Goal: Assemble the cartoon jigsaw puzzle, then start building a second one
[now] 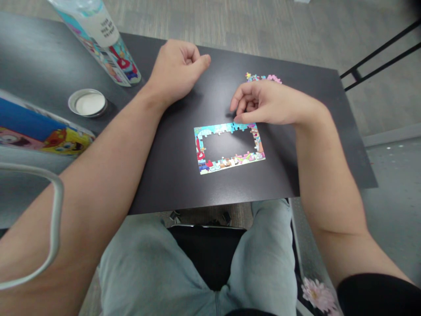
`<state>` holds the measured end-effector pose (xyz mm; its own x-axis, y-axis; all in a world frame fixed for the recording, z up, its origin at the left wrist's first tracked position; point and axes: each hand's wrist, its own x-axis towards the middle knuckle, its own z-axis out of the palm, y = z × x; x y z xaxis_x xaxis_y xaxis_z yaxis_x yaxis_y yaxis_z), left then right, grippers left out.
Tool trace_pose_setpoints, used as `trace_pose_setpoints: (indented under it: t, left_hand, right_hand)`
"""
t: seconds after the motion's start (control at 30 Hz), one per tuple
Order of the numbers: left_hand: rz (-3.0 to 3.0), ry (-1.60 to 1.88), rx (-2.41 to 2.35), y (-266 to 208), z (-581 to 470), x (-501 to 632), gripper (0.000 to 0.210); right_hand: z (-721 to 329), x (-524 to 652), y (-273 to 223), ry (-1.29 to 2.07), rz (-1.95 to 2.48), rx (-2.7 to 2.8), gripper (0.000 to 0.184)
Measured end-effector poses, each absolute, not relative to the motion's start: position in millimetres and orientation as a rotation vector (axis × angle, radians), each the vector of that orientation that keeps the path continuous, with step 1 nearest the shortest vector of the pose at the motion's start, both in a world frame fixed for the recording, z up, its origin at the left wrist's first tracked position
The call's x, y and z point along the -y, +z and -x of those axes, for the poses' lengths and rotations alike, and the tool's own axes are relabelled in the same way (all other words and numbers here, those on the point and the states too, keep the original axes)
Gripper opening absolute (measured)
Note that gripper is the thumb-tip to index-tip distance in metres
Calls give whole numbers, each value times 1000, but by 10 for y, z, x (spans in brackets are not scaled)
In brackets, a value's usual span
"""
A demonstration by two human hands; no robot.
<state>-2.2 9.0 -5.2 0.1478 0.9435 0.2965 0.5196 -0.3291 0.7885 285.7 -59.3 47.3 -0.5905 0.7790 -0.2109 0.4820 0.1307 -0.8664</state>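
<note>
Head camera: right grip [265, 102] hangs half-parted beside the puzzle border [230, 162] — left grip [179, 72] loosely closed.

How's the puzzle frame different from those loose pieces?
The puzzle frame is joined into a rectangle with an open middle; the loose pieces lie jumbled. The puzzle frame is nearer the person; the loose pieces are farther away, partly hidden by the right hand. Both are colourful and on the dark table.
</note>
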Motion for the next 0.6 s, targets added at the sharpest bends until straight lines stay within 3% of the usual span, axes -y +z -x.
trace_pose_setpoints:
  t: [0.6]
  left_hand:
    - [-1915,1105,-1392,-29,4,-65,47]
  right_hand:
    - [-2827,635,521,1346,1274,2195,38]
